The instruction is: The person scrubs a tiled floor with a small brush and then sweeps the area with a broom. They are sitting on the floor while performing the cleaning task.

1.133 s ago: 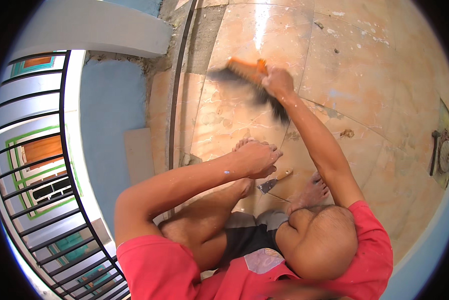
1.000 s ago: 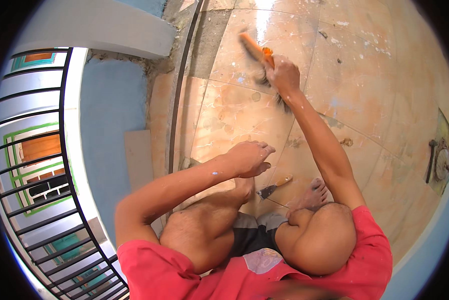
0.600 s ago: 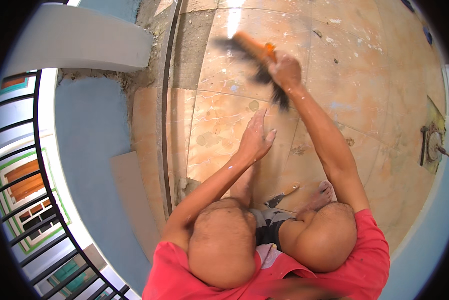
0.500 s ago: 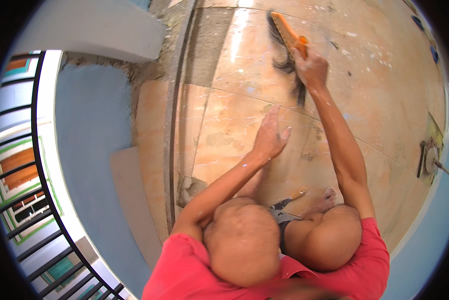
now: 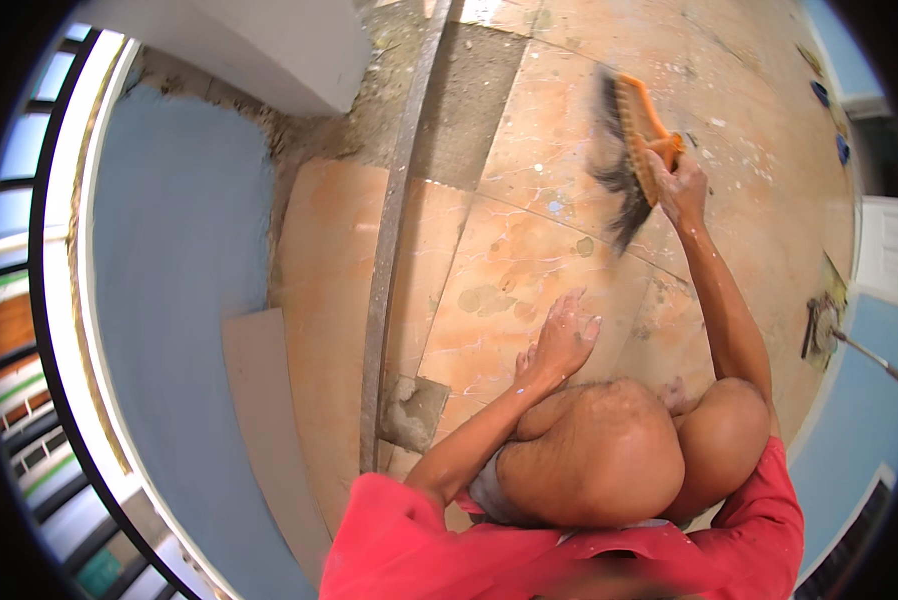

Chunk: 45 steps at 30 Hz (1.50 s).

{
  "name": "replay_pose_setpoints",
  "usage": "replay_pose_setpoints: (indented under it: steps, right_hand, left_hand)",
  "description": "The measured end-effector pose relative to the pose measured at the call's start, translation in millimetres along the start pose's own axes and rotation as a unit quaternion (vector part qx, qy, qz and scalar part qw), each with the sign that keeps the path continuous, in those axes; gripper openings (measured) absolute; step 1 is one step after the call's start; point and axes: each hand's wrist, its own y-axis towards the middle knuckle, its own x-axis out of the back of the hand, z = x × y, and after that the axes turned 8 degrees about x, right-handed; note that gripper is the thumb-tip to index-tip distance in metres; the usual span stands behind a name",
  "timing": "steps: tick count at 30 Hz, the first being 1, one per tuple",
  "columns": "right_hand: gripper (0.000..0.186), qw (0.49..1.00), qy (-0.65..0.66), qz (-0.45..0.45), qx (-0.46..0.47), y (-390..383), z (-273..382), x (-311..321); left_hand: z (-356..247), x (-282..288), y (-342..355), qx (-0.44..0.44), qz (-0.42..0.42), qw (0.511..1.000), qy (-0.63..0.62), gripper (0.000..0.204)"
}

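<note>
while the right hand (image 5: 681,185) grips an orange brush (image 5: 637,140) with dark bristles, the left hand (image 5: 561,340) lies open, fingers spread, on glossy stained tile (image 5: 509,280).

Squatting with both knees bent, the person stretches the right hand (image 5: 681,185) far forward, fingers clenched, while the left hand (image 5: 561,340) rests flat ahead of the knees, fingers spread.

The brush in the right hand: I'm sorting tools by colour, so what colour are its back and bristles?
Head view: the brush has an orange back and dark, blackish bristles.
</note>
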Motion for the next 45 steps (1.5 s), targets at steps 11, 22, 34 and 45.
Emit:
replay_pose_setpoints:
  steps: [11,22,34,45]
  right_hand:
    - [0.020,0.804,-0.039,0.455,0.380,-16,124,-13]
    - [0.072,0.851,0.340,0.385,0.112,-19,122,-51]
    - [0.037,0.837,0.269,0.476,0.009,11,55,-121]
    - [0.046,0.928,0.246,0.271,0.064,158,104,-131]
  left_hand:
    - [-57,106,50,-0.154,-0.374,0.899,0.170,0.065]
    - [-94,89,102,-0.010,-0.244,0.969,-0.051,0.059]
    - [-69,98,99,0.114,-0.071,0.989,-0.056,0.055]
    - [-67,97,156,0.100,-0.217,0.971,0.016,0.073]
